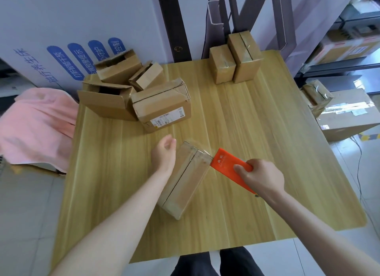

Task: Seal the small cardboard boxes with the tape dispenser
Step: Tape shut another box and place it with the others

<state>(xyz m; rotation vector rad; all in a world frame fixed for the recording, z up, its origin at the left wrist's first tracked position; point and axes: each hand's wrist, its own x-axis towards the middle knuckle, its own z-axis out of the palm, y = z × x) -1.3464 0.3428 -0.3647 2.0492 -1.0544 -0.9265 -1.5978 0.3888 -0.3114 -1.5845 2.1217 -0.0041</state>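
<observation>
A small cardboard box [185,179] lies tilted near the middle front of the wooden table [246,121], with clear tape shining along its top seam and over its far end. My right hand [260,176] grips the orange tape dispenser [228,162], whose front edge meets the box's far right corner. My left hand [164,152] hovers beside the box's far left corner with its fingers loosely curled and holding nothing. Two taped boxes [234,60] stand at the table's far right.
Several boxes [133,90] with loose flaps sit bunched at the table's far left. A pink cloth [39,123] lies left of the table. More cartons [347,113] rest on the floor at right, beside metal shelving [349,39]. A large white printed carton [72,29] stands behind.
</observation>
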